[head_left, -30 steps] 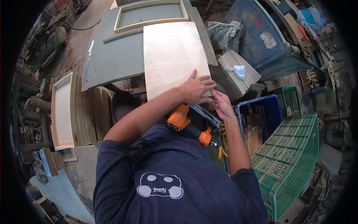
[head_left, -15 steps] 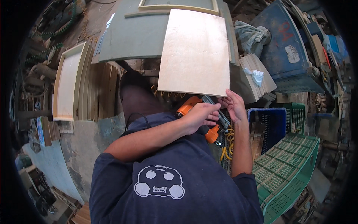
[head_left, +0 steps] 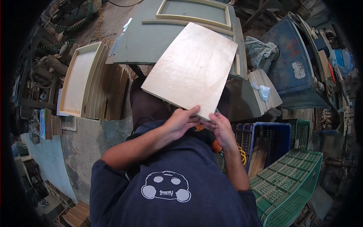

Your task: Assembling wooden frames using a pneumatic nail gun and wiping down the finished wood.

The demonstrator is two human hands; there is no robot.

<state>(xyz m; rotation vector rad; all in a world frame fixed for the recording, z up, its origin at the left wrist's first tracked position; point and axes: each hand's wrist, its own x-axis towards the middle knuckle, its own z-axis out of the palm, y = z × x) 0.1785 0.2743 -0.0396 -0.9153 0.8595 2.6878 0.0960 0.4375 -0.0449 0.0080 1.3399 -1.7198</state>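
Observation:
A pale plywood panel (head_left: pixel 191 68) lies turned at a slant, its far part over the grey-green worktable (head_left: pixel 136 45) and its near corner toward me. My left hand (head_left: pixel 180 124) grips the near edge, thumb on the top face and fingers underneath. At the near right corner, my right hand (head_left: pixel 223 130) pinches the panel with thumb and fingers. Behind and below the hands, an orange tool (head_left: pixel 216 146) shows only in part by my lap, with a yellow coiled hose (head_left: pixel 242 155) beside it.
A shallow wooden frame (head_left: pixel 194 18) and a wood strip (head_left: pixel 151 22) rest on the table. Several frames (head_left: pixel 81 81) stand stacked at left. To the right are a stack of boards (head_left: pixel 264 92), a blue crate (head_left: pixel 289 132), a green crate (head_left: pixel 317 166) and a blue cabinet (head_left: pixel 287 56).
The panel has turned clockwise, its near edge now slanting down to the right, and come closer to me. My left hand has moved from above the orange tool onto the panel's edge.

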